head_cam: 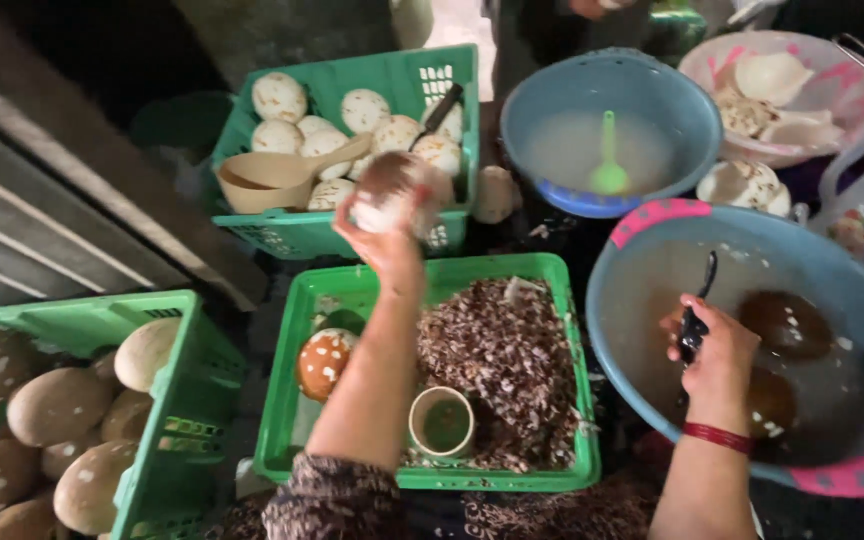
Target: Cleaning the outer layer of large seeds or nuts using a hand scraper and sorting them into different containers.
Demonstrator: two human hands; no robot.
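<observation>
My left hand (384, 240) is raised over the far green crate (297, 232) and holds a peeled, mostly white coconut (397, 192). That crate holds several other peeled white coconuts (280, 97) and a tan plastic scoop (270, 180). My right hand (710, 350) grips a dark-handled peeler (697, 310) above the large blue basin (642, 300), where brown coconuts (784, 322) sit in cloudy water. Below my left arm, the near green crate (572, 440) is filled with brown shavings (502, 360), a partly peeled coconut (324, 362) and a small cup (442, 422).
A green crate (177, 400) of unpeeled brown coconuts stands at the left. A second blue basin (552, 95) at the back holds cloudy water and a green ladle (608, 165). A pink bowl (852, 90) with white coconut pieces sits at the far right. Another person stands behind the basins.
</observation>
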